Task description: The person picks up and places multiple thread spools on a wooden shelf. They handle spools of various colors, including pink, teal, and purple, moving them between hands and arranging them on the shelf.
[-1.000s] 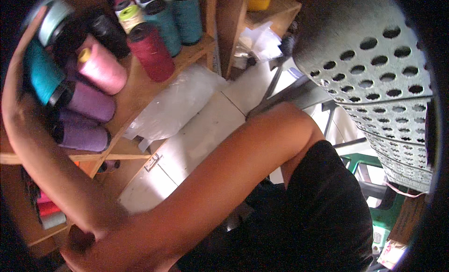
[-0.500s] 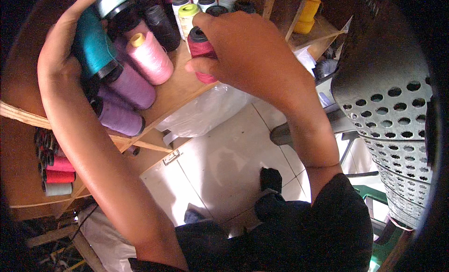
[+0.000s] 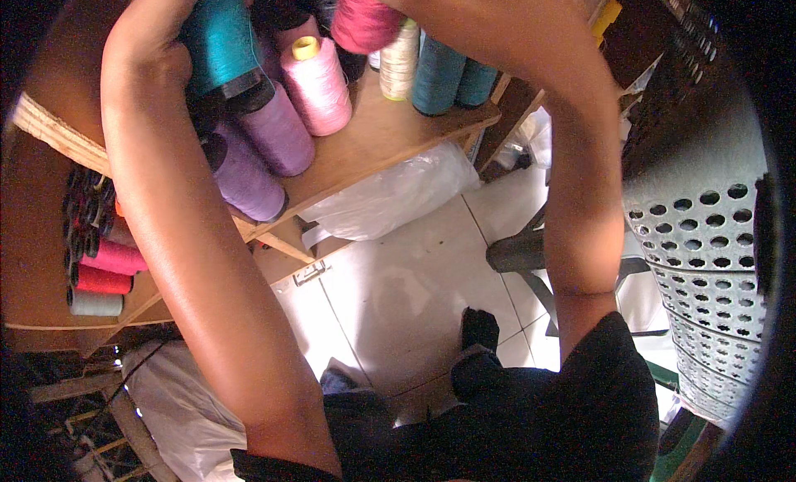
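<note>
At the top edge, my right hand [image 3: 444, 9] is closed on a raspberry-red thread spool [image 3: 365, 19], held tilted above the wooden shelf; its fingers are partly cut off. A cream spool [image 3: 400, 63] and dark teal spools [image 3: 438, 77] stand below that hand. My left hand [image 3: 157, 26] reaches up beside a large bright teal spool [image 3: 220, 38], its fingers out of the picture. Under the bright teal spool lie purple spools [image 3: 278, 134]. Next to these, a pale pink spool [image 3: 317, 88] with a yellow core leans on the shelf.
The wooden shelf [image 3: 377, 155] has its front edge toward me, with clear plastic wrapping [image 3: 398, 192] below it. Red and grey spools [image 3: 99, 279] lie on a lower shelf at left. A grey perforated panel [image 3: 705, 225] rises at right, above the tiled floor [image 3: 406, 275].
My right hand has lifted the raspberry-red spool up and to the left, uncovering the cream and dark teal spools. The whole view has shifted, so the shelf appears further right.
</note>
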### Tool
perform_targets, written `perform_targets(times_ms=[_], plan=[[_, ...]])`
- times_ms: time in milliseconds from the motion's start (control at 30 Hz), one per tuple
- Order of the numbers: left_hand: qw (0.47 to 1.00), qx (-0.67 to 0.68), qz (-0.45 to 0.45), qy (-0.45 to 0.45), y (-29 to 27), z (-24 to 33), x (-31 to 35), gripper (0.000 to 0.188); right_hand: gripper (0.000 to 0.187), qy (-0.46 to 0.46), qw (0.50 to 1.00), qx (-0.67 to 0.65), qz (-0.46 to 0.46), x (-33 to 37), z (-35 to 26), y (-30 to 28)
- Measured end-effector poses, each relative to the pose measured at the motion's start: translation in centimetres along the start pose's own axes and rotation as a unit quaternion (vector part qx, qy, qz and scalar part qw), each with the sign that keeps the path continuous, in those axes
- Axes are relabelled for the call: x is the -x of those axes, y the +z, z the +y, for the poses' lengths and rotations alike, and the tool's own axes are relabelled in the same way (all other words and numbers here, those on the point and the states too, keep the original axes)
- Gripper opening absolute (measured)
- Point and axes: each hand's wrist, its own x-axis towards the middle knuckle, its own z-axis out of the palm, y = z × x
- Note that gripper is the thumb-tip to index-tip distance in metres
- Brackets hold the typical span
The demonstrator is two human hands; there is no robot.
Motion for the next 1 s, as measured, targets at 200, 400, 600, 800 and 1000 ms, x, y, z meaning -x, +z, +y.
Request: perform_targets(times_ms=[200,400,600,800,1000], plan=[[0.999,-0.016,-0.032,0.034,0.0,-0.9,-0.5,0.036,0.025,0.037,0.986,0.155,-0.043,0.2,3.7,3.1],[0.995,-0.033,-0.031,0.084,-0.5,-2.3,-1.1,0.037,0.03,-0.016,0.968,0.242,-0.057,1.8,6.7,5.9],[0.997,-0.023,0.015,0.065,0.7,-1.2,-0.6,0.038,0.02,-0.044,0.97,0.237,0.028,1.7,5.3,5.0],[0.996,-0.052,0.016,0.074,0.3,-1.2,0.4,0.039,0.012,0.135,0.98,-0.032,0.145,-0.7,3.1,2.1],[0.995,-0.057,0.075,-0.037,2.7,0.7,-1.2,0.04,0.022,0.238,0.913,0.329,-0.046,-9.0,12.3,0.9]])
